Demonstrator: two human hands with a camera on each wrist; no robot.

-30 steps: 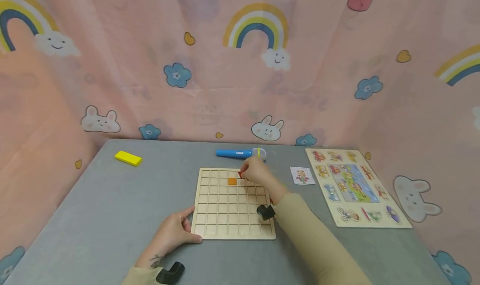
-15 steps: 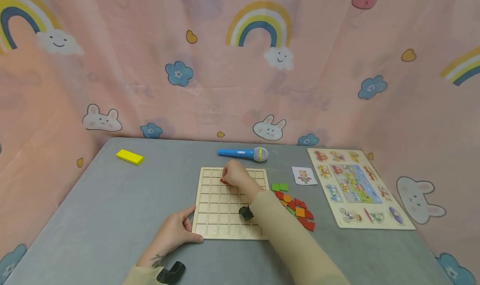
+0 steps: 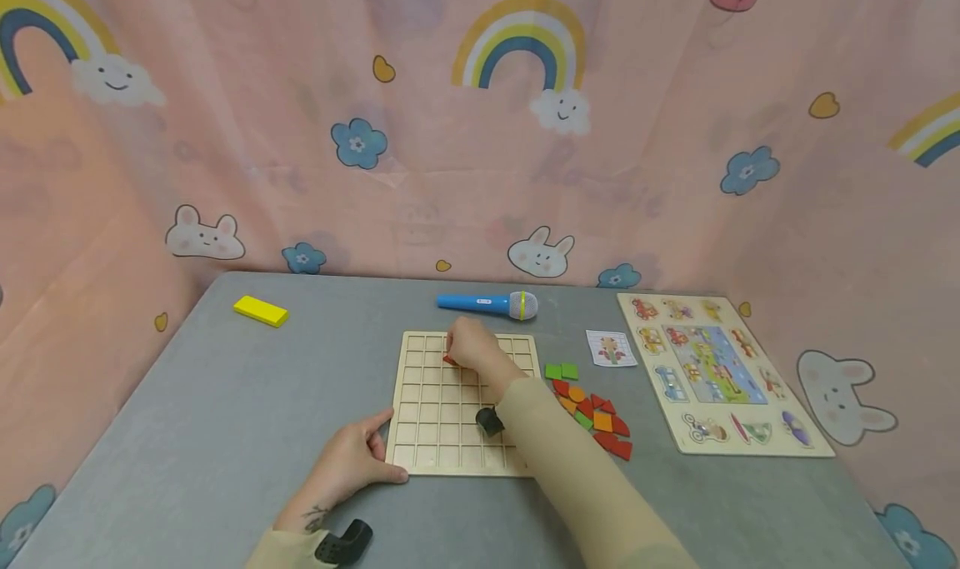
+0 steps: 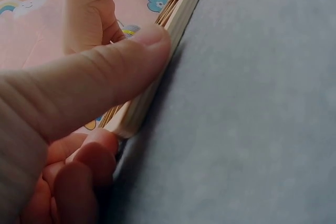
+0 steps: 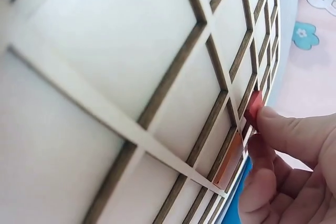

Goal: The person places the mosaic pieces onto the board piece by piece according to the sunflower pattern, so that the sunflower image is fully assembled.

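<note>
The right hand (image 3: 474,344) is nearly closed, its thumb and finger pinching a small red piece (image 5: 254,107) at the far rows of the wooden grid board (image 3: 427,434). An orange piece (image 5: 229,162) sits in a cell just beside those fingertips. The left hand (image 3: 354,454) grips the board's near left corner, thumb on the near edge. Loose coloured pieces (image 3: 602,421) lie right of the board, near the right forearm. Beyond the board is a blue microphone (image 3: 480,304), the pale label on its handle too small to read. A printed card (image 3: 611,349) lies to the right.
</note>
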